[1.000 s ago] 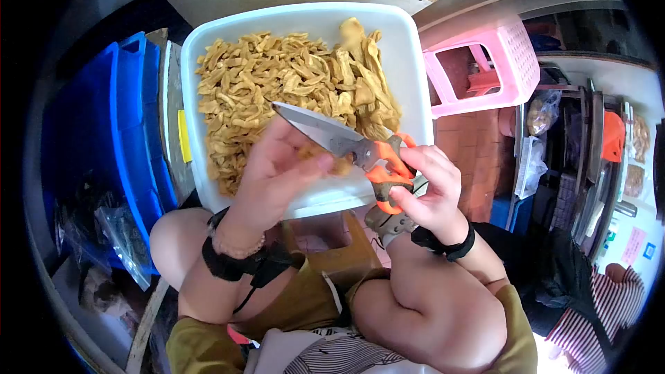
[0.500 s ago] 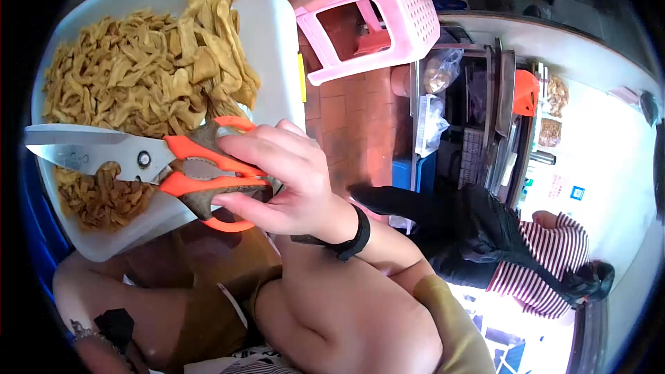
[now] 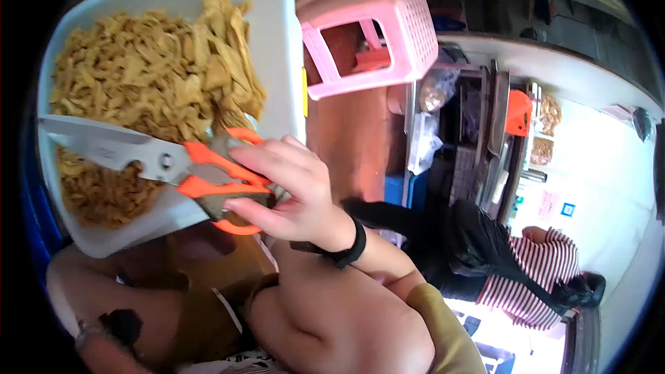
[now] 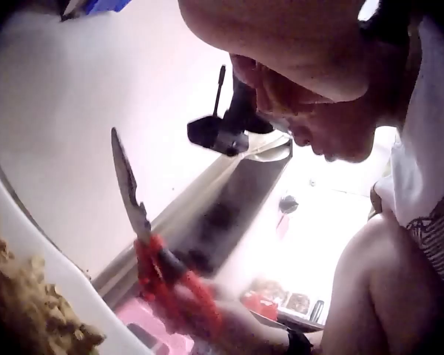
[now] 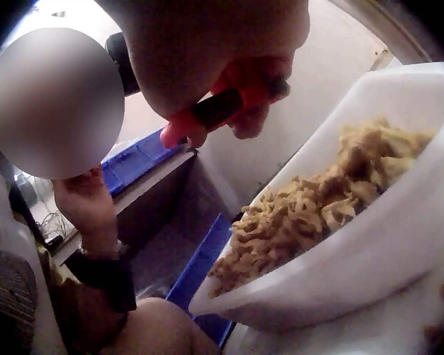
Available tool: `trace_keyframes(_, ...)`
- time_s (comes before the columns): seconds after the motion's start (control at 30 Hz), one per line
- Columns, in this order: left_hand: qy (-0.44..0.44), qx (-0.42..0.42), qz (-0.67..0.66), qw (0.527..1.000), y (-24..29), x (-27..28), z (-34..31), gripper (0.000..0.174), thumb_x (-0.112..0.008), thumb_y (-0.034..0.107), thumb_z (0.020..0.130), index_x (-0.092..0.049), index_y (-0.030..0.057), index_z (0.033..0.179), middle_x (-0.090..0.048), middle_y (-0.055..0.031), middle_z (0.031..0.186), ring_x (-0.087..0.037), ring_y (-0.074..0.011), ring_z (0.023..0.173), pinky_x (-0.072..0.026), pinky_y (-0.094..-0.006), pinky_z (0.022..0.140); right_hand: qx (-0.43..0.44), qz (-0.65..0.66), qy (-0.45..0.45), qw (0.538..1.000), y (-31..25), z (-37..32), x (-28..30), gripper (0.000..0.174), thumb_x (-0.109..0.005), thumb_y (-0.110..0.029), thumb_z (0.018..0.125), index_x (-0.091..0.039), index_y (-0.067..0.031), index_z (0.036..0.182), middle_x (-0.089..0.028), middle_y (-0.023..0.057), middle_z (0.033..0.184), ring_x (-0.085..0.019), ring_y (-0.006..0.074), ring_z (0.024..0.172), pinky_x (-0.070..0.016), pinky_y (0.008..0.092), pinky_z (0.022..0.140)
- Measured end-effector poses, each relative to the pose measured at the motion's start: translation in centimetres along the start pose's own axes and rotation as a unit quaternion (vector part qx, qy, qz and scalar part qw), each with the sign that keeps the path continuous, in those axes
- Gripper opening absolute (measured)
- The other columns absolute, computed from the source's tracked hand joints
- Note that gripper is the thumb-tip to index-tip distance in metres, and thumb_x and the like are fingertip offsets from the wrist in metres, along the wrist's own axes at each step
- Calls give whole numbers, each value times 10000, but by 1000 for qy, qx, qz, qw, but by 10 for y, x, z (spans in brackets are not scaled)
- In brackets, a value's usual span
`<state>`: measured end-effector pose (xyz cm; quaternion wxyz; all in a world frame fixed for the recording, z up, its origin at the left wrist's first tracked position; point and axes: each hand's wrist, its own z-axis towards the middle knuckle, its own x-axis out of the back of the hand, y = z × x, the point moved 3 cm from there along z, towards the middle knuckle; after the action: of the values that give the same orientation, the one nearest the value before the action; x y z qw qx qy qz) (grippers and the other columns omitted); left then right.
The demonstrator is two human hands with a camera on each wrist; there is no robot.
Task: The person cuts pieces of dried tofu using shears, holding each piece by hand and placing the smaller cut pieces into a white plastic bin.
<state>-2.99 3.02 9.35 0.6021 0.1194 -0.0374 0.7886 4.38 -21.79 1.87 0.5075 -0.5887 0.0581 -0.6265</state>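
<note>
My right hand (image 3: 294, 190) holds a pair of scissors (image 3: 128, 149) by the orange-and-dark handles, fingers and thumb through the grips. The blades point left, almost closed, and overlap the white tub (image 3: 277, 90) in the head view. Tan, wrinkled food strips (image 3: 125, 62) fill much of the tub, with longer pieces (image 3: 225, 55) at its right and a browner heap (image 3: 111, 194) at the near left. My left hand (image 5: 85, 207) is raised close to my face in the right wrist view. Its fingertips are hidden by a blurred patch.
A pink plastic stool (image 3: 415, 34) lies on its side right of the tub. Farther right are shelves with bagged goods (image 3: 436, 90) and a person in a striped top (image 3: 533, 273). A blue crate (image 5: 140, 163) stands beyond the tub's other side.
My left hand has left the tub and risen towards my face. The head view has swung right, and the scissors, earlier beside the left hand, are now held level by my right hand alone.
</note>
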Motion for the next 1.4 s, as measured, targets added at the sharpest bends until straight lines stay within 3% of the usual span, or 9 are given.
trace_keyframes(0.07,-6,-38,1,999,6,-14,-26,399,-441,412,946,-484,80,1164,-579,-138,871,-554,-244,641,-467,-305,551,-22,-2,-10,1000,-4,2,0,455,-806,-195,640,-645,36,997,-629,115,788,-555,221,646,-433,301,594)
trace_keyframes(0.13,10,-92,88,992,18,-11,-70,260,-572,346,839,-591,96,911,-591,-46,823,-550,-210,700,-401,-322,538,-38,5,1,999,-1,0,-2,436,-801,-187,649,-641,38,986,-632,132,799,-583,246,672,-463,317,627)
trace_keyframes(0.17,-118,104,-73,985,-4,-5,-20,172,-600,212,839,-562,46,819,-627,-116,780,-600,-278,699,-430,-385,535,-63,7,-19,998,-3,-2,0,429,-785,-220,696,-635,9,1026,-639,132,833,-608,284,733,-463,355,670)
trace_keyframes(0.3,-147,393,-42,907,-27,-28,-33,66,-596,46,819,-587,49,884,-645,-92,880,-622,-240,795,-480,-352,666,-52,20,16,998,-5,-4,0,386,-790,-206,691,-643,6,979,-664,129,869,-637,269,775,-487,340,685)
trace_keyframes(0.4,23,521,-59,851,-49,-46,-63,195,-581,-2,839,-519,24,1022,-615,-99,979,-602,-202,861,-487,-325,735,-161,33,6,986,-5,-3,-3,334,-758,-124,670,-618,-20,955,-646,103,850,-594,221,718,-471,312,666)
trace_keyframes(0.47,164,684,-243,667,-68,-53,-93,272,-561,-13,873,-438,27,1113,-556,-103,1087,-567,-154,940,-480,-301,803,-186,50,2,981,4,-11,-8,321,-752,-88,679,-597,-18,952,-615,72,793,-572,162,681,-463,271,637)
trace_keyframes(0.7,304,707,-365,524,-79,-62,-104,232,-523,6,916,-407,62,1108,-523,-114,1124,-544,-163,1001,-463,-317,866,-279,119,-60,951,13,-15,-7,401,-793,-106,650,-578,-9,974,-590,38,771,-553,107,682,-464,247,647)
trace_keyframes(0.9,290,727,-348,516,-76,-68,-106,213,-495,8,927,-394,76,1102,-554,-97,1089,-557,-172,1004,-460,-320,876,-199,91,-78,973,13,-17,-5,446,-823,-176,628,-574,-17,963,-602,62,807,-584,155,747,-476,271,706)
trace_keyframes(1.4,298,683,-270,610,-76,-62,-104,232,-569,-34,887,-431,24,1065,-564,-87,1034,-549,-121,961,-460,-249,858,-252,84,-129,955,13,-17,-9,503,-806,-167,645,-567,7,1052,-621,93,867,-614,163,764,-489,279,704)
